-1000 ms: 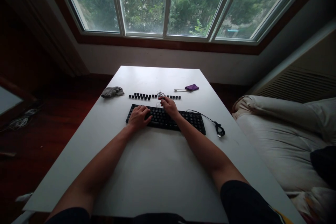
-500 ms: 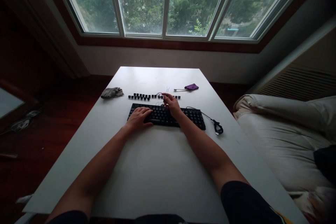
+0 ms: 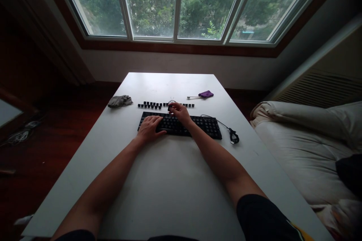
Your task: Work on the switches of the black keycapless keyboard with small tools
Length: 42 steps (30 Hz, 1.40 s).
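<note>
A black keyboard point(image 3: 186, 128) lies across the white table, its right end angled slightly toward me. My left hand point(image 3: 149, 126) rests flat on its left part, fingers stretched over the keys and thumb at the near edge. Above the keyboard's far edge, my right hand point(image 3: 181, 113) pinches a small dark wire keycap puller point(image 3: 170, 107), whose thin wires point up and away. Whether a cap sits in those wires is too small to tell. Behind the keyboard, several loose black keycaps point(image 3: 152, 105) stand in rows, some hidden by my right hand.
A crumpled grey cloth point(image 3: 120, 101) lies at the left. On the far right side are a purple cloth pouch point(image 3: 206, 94) and cotton swabs point(image 3: 194, 97). The keyboard's bundled cable point(image 3: 233, 136) rests by its right end. A pale sofa point(image 3: 288, 147) flanks the table point(image 3: 169, 188).
My right hand has shifted slightly left with the puller, toward the middle of the keycap rows. My left hand stays on the keyboard. The view has moved a little.
</note>
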Tool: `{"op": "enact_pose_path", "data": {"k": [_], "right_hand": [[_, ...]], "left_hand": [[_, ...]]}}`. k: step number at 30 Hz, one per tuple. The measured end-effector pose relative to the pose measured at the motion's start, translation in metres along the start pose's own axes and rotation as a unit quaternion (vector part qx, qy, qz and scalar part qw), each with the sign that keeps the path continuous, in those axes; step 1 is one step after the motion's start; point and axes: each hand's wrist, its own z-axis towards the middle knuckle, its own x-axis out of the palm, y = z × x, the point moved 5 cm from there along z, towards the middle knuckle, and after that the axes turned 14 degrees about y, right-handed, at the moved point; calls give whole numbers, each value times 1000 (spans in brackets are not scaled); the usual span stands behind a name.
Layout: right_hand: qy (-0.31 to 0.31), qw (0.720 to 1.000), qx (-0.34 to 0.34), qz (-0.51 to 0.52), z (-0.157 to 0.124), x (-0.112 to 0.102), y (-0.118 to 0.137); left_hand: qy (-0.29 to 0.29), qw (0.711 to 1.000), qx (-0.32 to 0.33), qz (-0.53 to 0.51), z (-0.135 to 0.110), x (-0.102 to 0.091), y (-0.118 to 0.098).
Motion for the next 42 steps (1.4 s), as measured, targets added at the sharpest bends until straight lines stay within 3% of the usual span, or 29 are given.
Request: {"op": "enact_pose_path", "data": {"k": [7,11,16,23,32,42], "right_hand": [[-10,999,0,-38,19,-2,-13],[9,997,36,-61,31,2,-25],[-83,994,34,-61,30,-3,-32],[-4,992,40,-122,29,6,-32],[110,961,-47,-249,7,16,6],[47,920,-48,-385,-4,16,9]], "left_hand": [[-6,1000,-4,10,0,1,1],[-4,1000,-3,13,0,0,1],[-4,1000,-2,14,0,-1,1],[-6,1000,-9,7,-2,-3,1],[-8,1000,-27,-2,-5,-5,-3],[-10,1000,-24,-3,-4,-3,-3]]}}
